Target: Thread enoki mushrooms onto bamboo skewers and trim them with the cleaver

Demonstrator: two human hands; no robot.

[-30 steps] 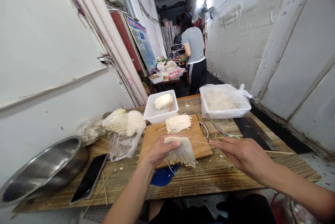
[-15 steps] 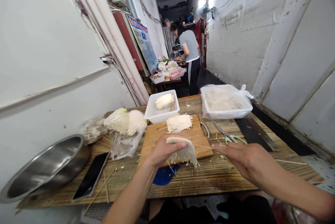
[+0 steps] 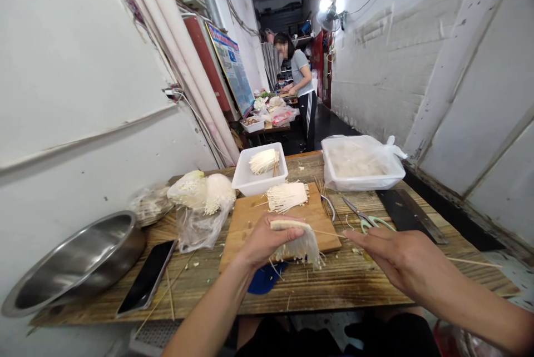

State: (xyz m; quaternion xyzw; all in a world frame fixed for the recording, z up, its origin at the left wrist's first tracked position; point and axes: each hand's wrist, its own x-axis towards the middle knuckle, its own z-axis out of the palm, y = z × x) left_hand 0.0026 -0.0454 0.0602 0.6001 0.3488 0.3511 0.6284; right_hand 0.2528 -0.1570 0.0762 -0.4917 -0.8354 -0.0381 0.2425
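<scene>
My left hand is closed on a flat bunch of enoki mushrooms, thumb on the near side, caps hanging down over the front edge of the cutting board. My right hand pinches a thin bamboo skewer. One end of the skewer meets the right side of the bunch; how deep it sits inside is hidden. A second enoki bundle lies on the board behind my left hand. More enoki with skewers rests in a white plastic tub at the back.
Green-handled scissors, loose skewers and a dark cleaver lie right of the board. A bagged white tub stands behind them. Leftward are bagged enoki, a phone and a steel bowl. A person stands farther back.
My hands, the enoki bunch and the skewer keep nearly the same pose, with a slight shift of the whole view. The person in the background has turned somewhat, forearms now visible.
</scene>
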